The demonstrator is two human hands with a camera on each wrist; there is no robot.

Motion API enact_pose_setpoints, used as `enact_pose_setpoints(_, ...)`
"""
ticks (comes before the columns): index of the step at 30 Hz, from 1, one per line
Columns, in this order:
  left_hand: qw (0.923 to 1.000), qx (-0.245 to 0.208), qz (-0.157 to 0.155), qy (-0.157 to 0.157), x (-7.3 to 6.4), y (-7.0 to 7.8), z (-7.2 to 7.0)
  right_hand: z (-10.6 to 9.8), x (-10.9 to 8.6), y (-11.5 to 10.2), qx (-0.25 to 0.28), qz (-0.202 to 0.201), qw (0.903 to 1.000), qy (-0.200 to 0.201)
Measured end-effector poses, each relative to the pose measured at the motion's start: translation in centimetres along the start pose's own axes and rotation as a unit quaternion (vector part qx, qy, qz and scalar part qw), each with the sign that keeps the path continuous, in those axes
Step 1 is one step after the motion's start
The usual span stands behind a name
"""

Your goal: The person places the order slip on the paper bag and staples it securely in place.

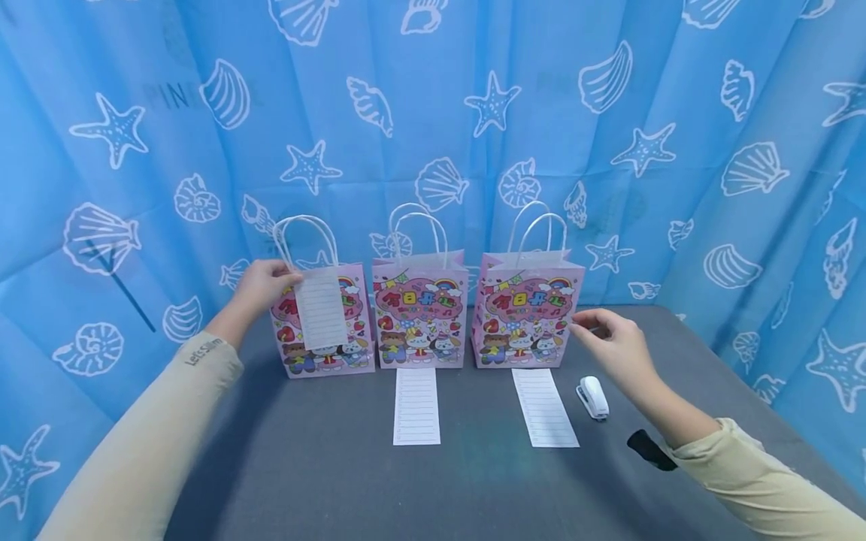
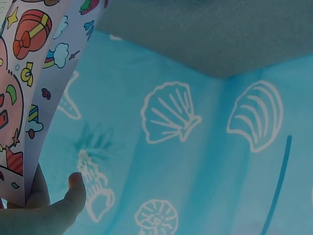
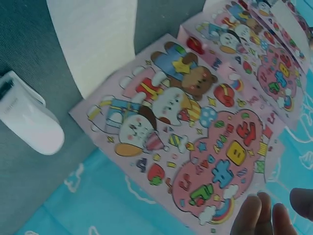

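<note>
My left hand point(image 1: 265, 289) pinches a lined paper strip point(image 1: 322, 308) at the top edge of the left pink gift bag point(image 1: 360, 349). The strip hangs down over the bag's cartoon front. In the left wrist view the fingers point(image 2: 73, 198) lie right at the bag's top corner. My right hand point(image 1: 616, 342) is beside the right gift bag point(image 1: 494, 353), holding nothing, with a gap between thumb and fingers in the right wrist view. A white stapler point(image 1: 593, 397) lies on the table below it.
A middle gift bag point(image 1: 419, 353) stands between the other two. Two lined strips lie flat, one before the middle bag point(image 1: 416, 406) and one slanted before the right bag point(image 1: 545, 408). A blue shell-print curtain point(image 1: 433, 105) hangs behind the grey table point(image 1: 325, 466).
</note>
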State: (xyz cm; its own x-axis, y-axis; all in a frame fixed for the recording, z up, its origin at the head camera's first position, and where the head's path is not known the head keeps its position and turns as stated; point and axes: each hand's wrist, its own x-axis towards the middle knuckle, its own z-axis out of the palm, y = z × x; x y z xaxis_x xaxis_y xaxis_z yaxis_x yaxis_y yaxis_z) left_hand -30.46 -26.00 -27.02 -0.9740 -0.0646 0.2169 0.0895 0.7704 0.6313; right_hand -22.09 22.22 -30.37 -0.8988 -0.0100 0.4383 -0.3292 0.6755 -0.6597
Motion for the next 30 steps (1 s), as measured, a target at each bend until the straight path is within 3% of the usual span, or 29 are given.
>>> enact_pose_setpoints(5,1.0000,0.002,0.001,0.000,-0.1,-0.1,-0.1,0.5,-0.4,0.8,0.002,0.019,0.9997,-0.015)
enact_pose_setpoints(10,1.0000,0.001,-0.003,0.000,-0.2,-0.1,0.0,0.8,-0.8,2.0,0.013,0.067,0.9972,-0.031)
enact_pose_setpoints(20,1.0000,0.004,0.005,-0.002,-0.1,-0.1,-0.2,0.5,-1.1,4.5,0.026,0.168,0.9809,-0.094)
enact_pose_setpoints(25,1.0000,0.002,0.003,-0.003,0.0,0.0,-0.2,0.4,-1.1,5.8,0.021,0.215,0.9670,-0.135)
enact_pose_setpoints(30,1.0000,0.000,0.002,-0.003,0.0,0.1,-0.2,0.4,-1.3,7.2,0.046,0.279,0.9436,-0.172)
